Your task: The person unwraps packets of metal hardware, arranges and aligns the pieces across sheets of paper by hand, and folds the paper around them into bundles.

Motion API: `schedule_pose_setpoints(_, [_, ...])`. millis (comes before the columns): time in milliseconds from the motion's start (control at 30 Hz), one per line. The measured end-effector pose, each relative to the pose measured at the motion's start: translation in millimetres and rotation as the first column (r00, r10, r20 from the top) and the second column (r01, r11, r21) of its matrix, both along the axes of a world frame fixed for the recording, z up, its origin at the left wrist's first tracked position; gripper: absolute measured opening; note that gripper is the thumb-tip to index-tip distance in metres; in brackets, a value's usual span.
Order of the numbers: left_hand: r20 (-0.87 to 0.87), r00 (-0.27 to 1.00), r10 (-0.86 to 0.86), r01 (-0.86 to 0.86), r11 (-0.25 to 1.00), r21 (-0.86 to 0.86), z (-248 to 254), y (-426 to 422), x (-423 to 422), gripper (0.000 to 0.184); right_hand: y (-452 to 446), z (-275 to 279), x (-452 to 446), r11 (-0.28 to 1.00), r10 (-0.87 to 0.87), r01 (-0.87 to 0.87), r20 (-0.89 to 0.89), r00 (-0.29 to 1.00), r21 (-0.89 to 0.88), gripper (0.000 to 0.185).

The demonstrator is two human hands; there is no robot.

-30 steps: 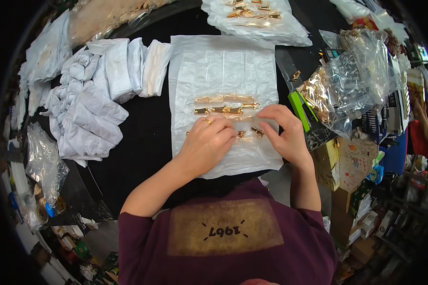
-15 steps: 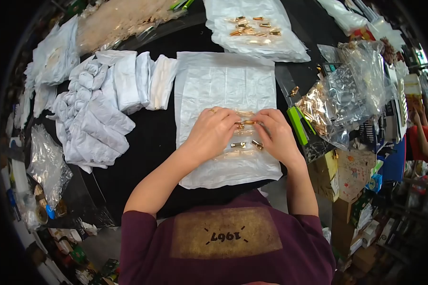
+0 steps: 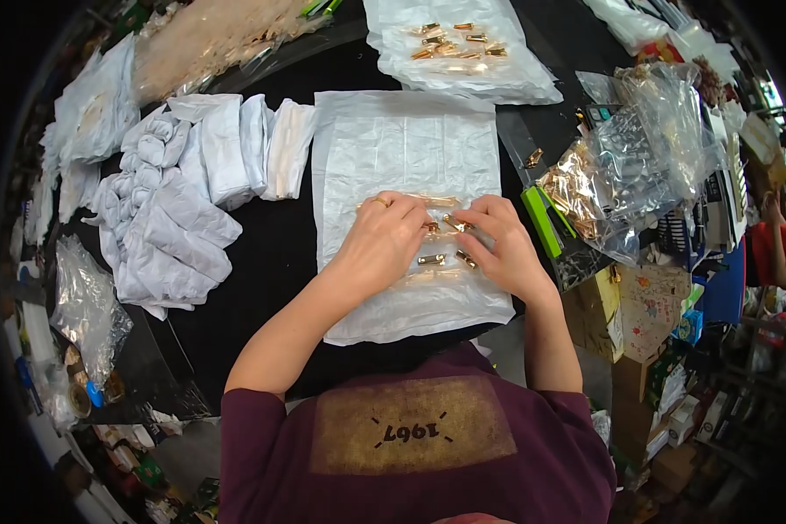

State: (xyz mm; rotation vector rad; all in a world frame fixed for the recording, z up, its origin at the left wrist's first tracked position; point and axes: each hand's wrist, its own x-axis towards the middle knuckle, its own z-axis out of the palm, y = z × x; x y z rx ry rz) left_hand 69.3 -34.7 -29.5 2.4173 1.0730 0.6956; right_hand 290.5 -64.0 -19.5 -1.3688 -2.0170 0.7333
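1. My right hand (image 3: 513,253) has its thumb and forefinger bent at a tilted gold clasp (image 3: 456,224), mid-frame; I can't tell whether they pinch it.
2. My left hand (image 3: 380,240) is curled palm-down beside it. Its fingertips partly hide another gold bit (image 3: 431,227), so I can't tell whether they grip.
3. Just below, two more clasps (image 3: 431,260) lie between my hands, the right one close to my thumb.
4. Under everything is a white sheet (image 3: 406,135); my hands cover part of its middle.
5. A green stapler (image 3: 542,223) sits near my right hand, with glossy clear bags (image 3: 664,148) at upper right, their contents hard to make out.
6. White bundles (image 3: 170,236) crowd the left.
7. Top centre, a white stack (image 3: 454,79) bearing gold pieces (image 3: 459,42) is cut off by the frame.
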Motion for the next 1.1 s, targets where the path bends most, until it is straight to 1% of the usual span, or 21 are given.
schedule_pose_setpoints(167, [0.056, 0.998, 0.017, -0.019, 0.999, 0.034, 0.8, -0.3, 2.9, 0.006, -1.3, -3.5, -1.3, 0.999, -0.016, 0.016, -0.006, 1.000, 0.028, 0.028])
schedule_pose_setpoints(267, [-0.019, 1.000, -0.003, 0.002, 0.999, -0.047, 4.1, -0.3, 1.3, 0.011, -1.2, -1.4, -0.2, 1.000, -0.016, 0.016, -0.025, 1.000, -0.025, 0.024])
schedule_pose_setpoints(433, [0.019, 0.998, -0.067, 0.069, 0.992, -0.110, 11.7, 5.8, -1.4, 0.012, 1.1, -0.9, 2.1, 0.999, 0.020, -0.022, -0.075, 0.997, -0.030, 0.021])
schedule_pose_setpoints(533, [0.017, 0.996, -0.082, 0.084, 0.990, -0.118, 13.0, 9.4, -0.9, 0.011, -0.5, -8.6, -0.2, 0.997, -0.079, 0.079, -0.098, 0.992, -0.010, 0.021])
schedule_pose_setpoints(567, [0.016, 0.997, -0.080, 0.082, 0.990, -0.118, 12.8, 11.2, -0.5, 0.011, 0.7, -7.5, -1.3, 0.997, -0.078, 0.077, -0.099, 0.992, -0.010, 0.021])
schedule_pose_setpoints(667, [0.089, 0.996, -0.010, 0.026, 0.982, -0.185, 12.4, 16.4, 2.9, 0.010, 4.4, -1.0, -5.1, 0.989, -0.146, 0.135, -0.212, 0.966, -0.068, 0.019])
schedule_pose_setpoints(700, [0.088, 0.996, -0.010, 0.026, 0.982, -0.187, 11.1, 16.8, 4.0, 0.010, 5.1, -2.1, -6.0, 0.988, -0.147, 0.135, -0.212, 0.966, -0.070, 0.019])
schedule_pose_setpoints(800, [0.100, 0.995, -0.024, 0.027, 0.999, -0.024, 6.4, 18.4, 4.9, 0.010, 10.1, -6.4, -9.5, 0.984, -0.170, 0.152, -0.240, 0.956, -0.090, 0.017])
schedule_pose_setpoints(833, [0.097, 0.995, -0.016, 0.019, 0.999, -0.029, 7.7, 19.4, 0.2, 0.010, 9.4, -6.0, -8.0, 0.985, -0.164, 0.145, -0.242, 0.956, -0.095, 0.017])
schedule_pose_setpoints(933, [0.189, 0.970, 0.151, -0.158, 0.987, 0.024, 22.4, 22.2, -28.5, 0.011, 5.9, 1.0, 3.0, 0.981, -0.111, 0.120, -0.070, 0.991, 0.151, 0.018])
schedule_pose_setpoints(967, [0.183, 0.970, 0.160, -0.166, 0.986, 0.018, 27.5, 20.8, -37.4, 0.011, 6.5, 3.0, -0.3, 0.983, -0.103, 0.113, -0.075, 0.992, 0.145, 0.018])
schedule_pose_setpoints(1000, [0.181, 0.952, 0.247, -0.234, 0.968, -0.090, 33.3, 19.1, -46.5, 0.012, 7.3, 6.0, -3.8, 0.983, -0.088, 0.097, -0.062, 0.994, 0.158, 0.017])
schedule_pose_setpoints(1067, [0.155, 0.899, 0.411, -0.354, 0.887, -0.298, 40.4, 14.9, -58.1, 0.013, 9.2, 11.1, -11.1, 0.980, -0.062, 0.067, -0.032, 0.998, 0.188, 0.016])
schedule_pose_setpoints(1100, [0.154, 0.897, 0.415, -0.359, 0.885, -0.298, 38.6, 12.9, -59.9, 0.013, 11.4, 12.0, -18.3, 0.980, -0.056, 0.062, -0.033, 0.998, 0.188, 0.016])
